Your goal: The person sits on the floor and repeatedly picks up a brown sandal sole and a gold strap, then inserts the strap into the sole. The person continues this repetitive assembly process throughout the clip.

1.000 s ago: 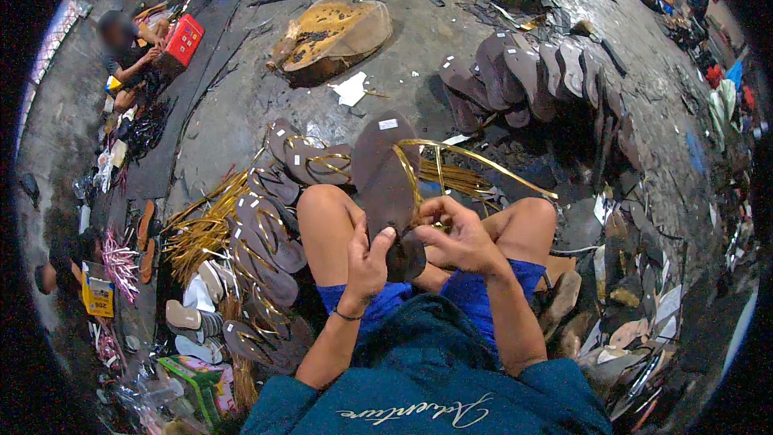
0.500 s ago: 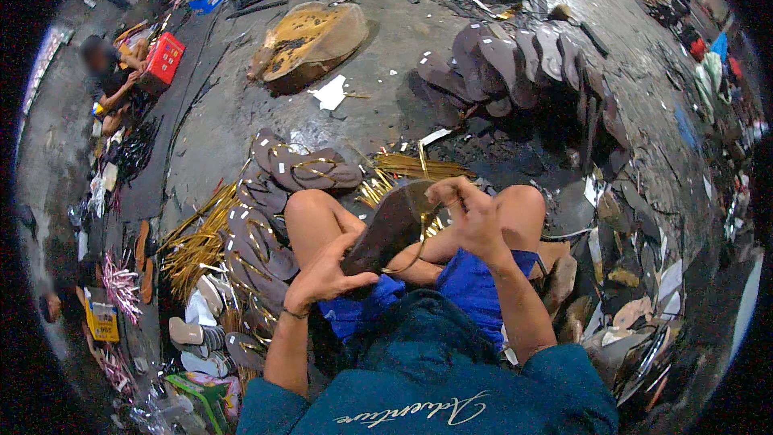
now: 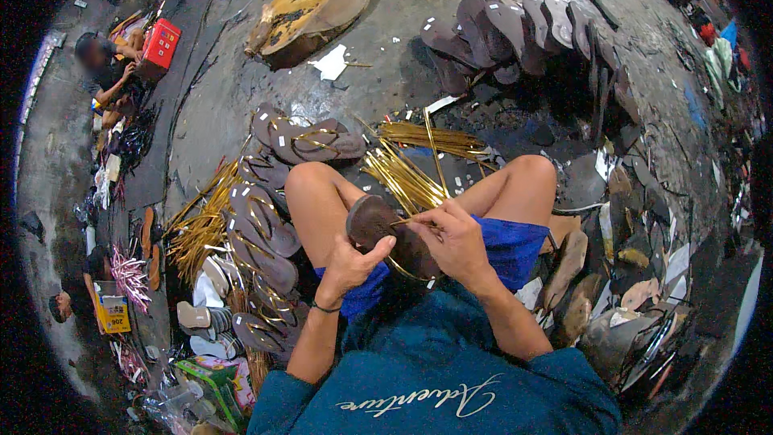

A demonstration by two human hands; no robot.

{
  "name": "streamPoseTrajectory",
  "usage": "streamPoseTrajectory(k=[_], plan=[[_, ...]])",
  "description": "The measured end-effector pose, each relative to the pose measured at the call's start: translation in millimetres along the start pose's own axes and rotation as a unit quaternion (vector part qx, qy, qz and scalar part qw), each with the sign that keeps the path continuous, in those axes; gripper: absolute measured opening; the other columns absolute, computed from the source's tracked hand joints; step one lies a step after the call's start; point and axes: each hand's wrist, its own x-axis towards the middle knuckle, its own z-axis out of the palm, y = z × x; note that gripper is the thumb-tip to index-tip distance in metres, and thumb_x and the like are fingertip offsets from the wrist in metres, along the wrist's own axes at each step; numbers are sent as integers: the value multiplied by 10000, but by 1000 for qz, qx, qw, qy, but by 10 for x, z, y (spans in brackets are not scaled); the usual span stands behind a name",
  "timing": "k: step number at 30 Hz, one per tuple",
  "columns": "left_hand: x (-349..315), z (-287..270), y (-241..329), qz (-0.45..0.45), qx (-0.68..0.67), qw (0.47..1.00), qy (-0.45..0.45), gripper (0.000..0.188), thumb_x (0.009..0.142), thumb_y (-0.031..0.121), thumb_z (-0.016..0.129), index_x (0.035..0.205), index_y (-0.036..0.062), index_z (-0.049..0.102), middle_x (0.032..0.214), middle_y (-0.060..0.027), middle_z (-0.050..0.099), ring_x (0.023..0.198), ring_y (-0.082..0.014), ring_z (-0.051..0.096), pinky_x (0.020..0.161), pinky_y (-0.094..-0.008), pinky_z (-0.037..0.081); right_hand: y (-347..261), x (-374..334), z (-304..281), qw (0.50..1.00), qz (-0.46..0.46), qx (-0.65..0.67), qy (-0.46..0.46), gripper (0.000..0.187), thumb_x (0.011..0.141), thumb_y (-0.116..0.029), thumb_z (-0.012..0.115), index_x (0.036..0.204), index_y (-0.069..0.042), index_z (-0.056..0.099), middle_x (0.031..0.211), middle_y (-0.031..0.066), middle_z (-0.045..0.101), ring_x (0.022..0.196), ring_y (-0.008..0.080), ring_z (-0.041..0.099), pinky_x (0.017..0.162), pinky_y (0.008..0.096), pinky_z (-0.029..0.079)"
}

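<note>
Over my lap is a dark brown sandal sole (image 3: pixel 371 219), tilted. My left hand (image 3: pixel 351 263) is closed on its edge, thumb pressed against the face. A thin gold strap (image 3: pixel 408 221) runs across the sole, and my right hand (image 3: pixel 452 243) pinches it between thumb and fingertips. Below my fingers a loop of gold strap curves under the sole. Between my knees lies a bundle of loose gold straps (image 3: pixel 403 171). Brown sandals with gold straps (image 3: pixel 259 221) are piled beside my left knee.
Ahead on the right stand brown soles (image 3: pixel 491 28) in a curved row. A worn yellow-brown block (image 3: pixel 310 20) and a white scrap (image 3: pixel 330 63) lie ahead. Leather offcuts (image 3: pixel 564 270) crowd my right side. At the far left a person sits behind a red box (image 3: pixel 159 50).
The sole has turned and come lower, nearer my body. My right hand has moved down from its far end and now pinches the strap. My left hand has shifted slightly right along the sole.
</note>
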Motion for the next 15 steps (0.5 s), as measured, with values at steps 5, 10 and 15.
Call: streamPoseTrajectory(k=[5, 10, 15], plan=[[66, -14, 67, 53, 65, 990, -111, 461, 784, 113, 765, 1187, -4, 573, 1101, -84, 658, 1007, -186, 616, 930, -337, 472, 45, -122, 63, 996, -3, -73, 43, 140, 808, -197, 709, 864, -86, 644, 833, 92, 604, 692, 295, 638, 581, 395, 520], [32, 12, 97, -27, 55, 993, -103, 495, 789, 113, 758, 1232, 22, 557, 1105, -88, 661, 1020, -200, 614, 928, -341, 478, -67, -244, 39, 998, 8, -60, 13, 139, 791, -174, 708, 854, -75, 634, 835, 105, 629, 724, 291, 651, 614, 385, 536], [31, 59, 230, -5, 119, 983, -142, 449, 793, 111, 734, 1196, 3, 569, 1089, -100, 660, 1005, -227, 617, 928, -345, 473, 142, -206, 13, 998, -17, 56, -9, 138, 793, -142, 691, 824, -32, 614, 781, 135, 624, 705, 292, 648, 623, 381, 529]])
